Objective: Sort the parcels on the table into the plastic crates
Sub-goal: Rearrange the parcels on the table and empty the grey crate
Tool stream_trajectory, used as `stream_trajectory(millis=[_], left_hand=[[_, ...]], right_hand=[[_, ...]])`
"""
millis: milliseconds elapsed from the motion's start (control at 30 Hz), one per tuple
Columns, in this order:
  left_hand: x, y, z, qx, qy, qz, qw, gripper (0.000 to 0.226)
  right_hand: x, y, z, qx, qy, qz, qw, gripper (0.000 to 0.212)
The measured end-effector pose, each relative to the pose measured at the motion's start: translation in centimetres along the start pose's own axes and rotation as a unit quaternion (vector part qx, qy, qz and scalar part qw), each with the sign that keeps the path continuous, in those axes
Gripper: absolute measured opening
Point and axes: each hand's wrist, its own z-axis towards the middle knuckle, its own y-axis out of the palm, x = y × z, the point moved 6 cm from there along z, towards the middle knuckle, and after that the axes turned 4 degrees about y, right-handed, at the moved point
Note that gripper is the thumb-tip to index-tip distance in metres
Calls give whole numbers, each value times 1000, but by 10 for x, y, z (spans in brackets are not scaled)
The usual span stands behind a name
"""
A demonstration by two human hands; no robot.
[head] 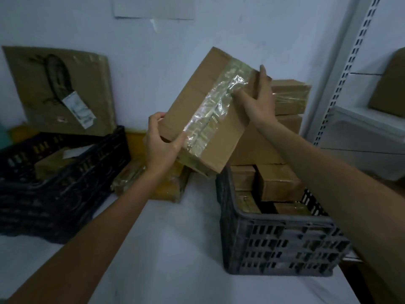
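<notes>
A person holds a big brown parcel (197,88) up in the air with both hands. The parcel is tilted, with its top end leaning to the right. A strip of shiny clear tape (219,106) runs down its front. The left hand (161,143) grips the bottom left corner, with the thumb on the front and the fingers wrapped round the side. The right hand (258,99) holds the top right edge, with the thumb on the front and the fingers reaching up behind the edge. The parcel hangs over the white table (175,249), between two crates, and its bottom corner is just above the far left corner of the grey crate (282,244). The grey crate sits on the right side of the table and has small brown boxes (278,183) packed inside it. More boxes (289,97) are piled up behind the parcel, near the wall. A dark crate (65,183) sits on the left side of the table, and one taped box (52,163) lies in it. Some flat packets (153,185) lie on the table between the two crates, under the left hand. A big flat piece of cardboard (59,88) leans on the wall behind the dark crate. A white metal shelf (350,62) stands at the far right.
</notes>
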Motion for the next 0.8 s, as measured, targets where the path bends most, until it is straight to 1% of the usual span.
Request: stream_trajectory(millis=[33, 133, 267, 367, 433, 467, 600, 667, 733, 800], left_hand=[[-7, -7, -1, 3, 1, 7, 1000, 51], [-25, -21, 5, -6, 8, 23, 1000, 54], [-50, -25, 29, -37, -5, 54, 998, 71], [-69, -23, 48, -61, -21, 63, 996, 74], [-83, -17, 54, -102, -38, 41, 993, 77], [-91, -13, 54, -129, -54, 31, 990, 82], [-123, 7, 46, -249, -108, 19, 962, 116], [-135, 15, 43, -288, -119, 28, 950, 128], [-145, 21, 44, -304, -119, 32, 945, 130], [-155, 26, 45, -321, -121, 61, 937, 131]], right_hand=[[1, 13, -2, -18, -15, -23, 999, 87], [-5, 45, 0, -33, -52, -49, 997, 84], [-13, 72, 16, -35, -72, -44, 996, 80], [-13, 90, 27, -39, -87, -53, 994, 77], [-8, 103, 38, -49, -81, -66, 993, 74], [-3, 109, 44, -55, -77, -78, 993, 73], [21, 130, 65, -98, -47, -153, 982, 71], [36, 136, 70, -112, -36, -193, 974, 70], [51, 139, 72, -108, -26, -226, 968, 68], [66, 143, 71, -100, -13, -253, 962, 66]])
